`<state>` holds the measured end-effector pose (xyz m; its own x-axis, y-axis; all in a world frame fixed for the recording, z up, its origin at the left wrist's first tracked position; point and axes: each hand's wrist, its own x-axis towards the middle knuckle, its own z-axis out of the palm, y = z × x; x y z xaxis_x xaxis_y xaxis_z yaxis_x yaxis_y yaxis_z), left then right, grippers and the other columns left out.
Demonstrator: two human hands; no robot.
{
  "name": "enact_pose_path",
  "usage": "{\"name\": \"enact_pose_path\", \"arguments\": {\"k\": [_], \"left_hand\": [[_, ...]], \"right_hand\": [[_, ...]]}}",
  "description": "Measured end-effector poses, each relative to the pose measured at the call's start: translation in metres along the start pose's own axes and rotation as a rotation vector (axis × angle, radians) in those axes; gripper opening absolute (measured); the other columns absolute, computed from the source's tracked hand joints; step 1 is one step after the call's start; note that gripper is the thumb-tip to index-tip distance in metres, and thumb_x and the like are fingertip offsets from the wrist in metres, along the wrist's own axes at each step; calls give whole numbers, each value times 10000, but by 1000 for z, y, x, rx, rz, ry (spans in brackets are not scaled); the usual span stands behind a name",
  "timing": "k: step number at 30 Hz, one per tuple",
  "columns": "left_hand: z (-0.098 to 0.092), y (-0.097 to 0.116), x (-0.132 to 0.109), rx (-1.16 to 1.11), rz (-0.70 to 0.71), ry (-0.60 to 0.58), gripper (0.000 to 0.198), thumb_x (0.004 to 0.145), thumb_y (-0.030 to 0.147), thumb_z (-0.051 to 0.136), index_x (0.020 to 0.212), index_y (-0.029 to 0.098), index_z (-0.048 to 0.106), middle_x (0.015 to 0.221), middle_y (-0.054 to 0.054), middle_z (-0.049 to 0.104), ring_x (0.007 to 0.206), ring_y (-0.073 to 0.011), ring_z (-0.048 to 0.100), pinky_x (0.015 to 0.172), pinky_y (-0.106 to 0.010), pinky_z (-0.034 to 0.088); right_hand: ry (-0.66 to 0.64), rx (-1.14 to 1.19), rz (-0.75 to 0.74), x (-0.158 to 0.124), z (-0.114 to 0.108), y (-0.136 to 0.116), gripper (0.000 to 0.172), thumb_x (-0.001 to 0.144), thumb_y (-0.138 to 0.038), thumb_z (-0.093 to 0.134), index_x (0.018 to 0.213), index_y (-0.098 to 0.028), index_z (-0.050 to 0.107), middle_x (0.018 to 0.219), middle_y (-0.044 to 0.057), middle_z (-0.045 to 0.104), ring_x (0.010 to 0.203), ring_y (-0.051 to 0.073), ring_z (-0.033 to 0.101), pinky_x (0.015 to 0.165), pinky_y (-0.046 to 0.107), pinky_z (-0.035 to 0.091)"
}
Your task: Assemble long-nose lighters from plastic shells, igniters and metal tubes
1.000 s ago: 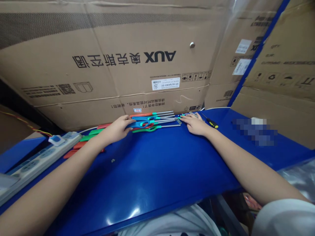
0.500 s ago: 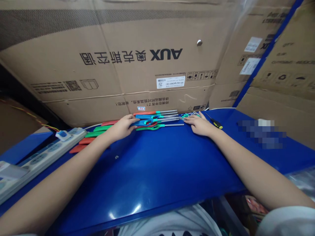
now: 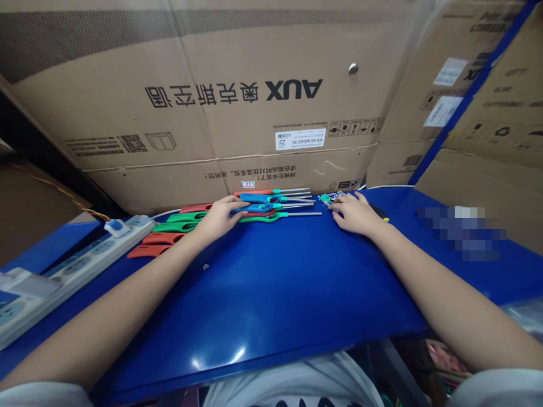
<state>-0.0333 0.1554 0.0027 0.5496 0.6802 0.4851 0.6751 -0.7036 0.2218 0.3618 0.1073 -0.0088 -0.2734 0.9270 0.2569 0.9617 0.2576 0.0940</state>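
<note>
Several stick lighters with red, green and blue handles and thin metal barrels lie in a row at the back of the blue table. My left hand [image 3: 227, 216] is closed around the handle of a blue lighter [image 3: 258, 208] on top of the row. Another blue lighter [image 3: 254, 198] lies just behind it, and a green lighter [image 3: 271, 217] in front. To the right, my right hand [image 3: 355, 213] is over a pile of small teal parts with wires [image 3: 328, 198]. Its fingers are bent down at the pile, and whatever they hold is too small to make out.
A white power strip [image 3: 91, 263] with plugs runs along the left edge of the blue table [image 3: 271, 282]. Cardboard [image 3: 203, 135] walls off the back. A screwdriver [image 3: 384, 217] is partly hidden behind my right wrist. A blurred-out item [image 3: 462, 229] lies at the right.
My right hand has shifted slightly right, its fingers more curled over the small parts, and now covers more of the screwdriver. My left hand stays on the blue lighter. The view has moved slightly.
</note>
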Motion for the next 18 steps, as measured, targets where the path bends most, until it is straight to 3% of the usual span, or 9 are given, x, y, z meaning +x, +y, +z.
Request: {"name": "enact_pose_path", "arguments": {"k": [5,13,18], "left_hand": [[3,-1,0,-22,-28,18,391,978,452,543,1163,173,746,1126,-120,687,1063,-266,670,1002,-426,532],[5,-2,0,-34,-30,19,321,961,352,583,1173,183,756,1125,-114,688,1036,-260,670,975,-431,536],[7,-3,0,-33,-23,22,318,961,343,580,1188,207,754,1132,-109,681,1044,-257,663,985,-428,531]], "right_hand": [[114,77,-62,2,3,-19,395,950,-413,490,1210,-172,664,1239,158,647,1187,343,555,1092,532,345],[191,196,-52,21,26,-34,549,936,-453,543,1381,-138,477,1362,186,596,1265,373,518,1097,523,349],[184,222,-73,33,36,-30,470,942,-512,537,1289,-195,556,1281,146,630,1205,349,547,1046,496,392]]}}
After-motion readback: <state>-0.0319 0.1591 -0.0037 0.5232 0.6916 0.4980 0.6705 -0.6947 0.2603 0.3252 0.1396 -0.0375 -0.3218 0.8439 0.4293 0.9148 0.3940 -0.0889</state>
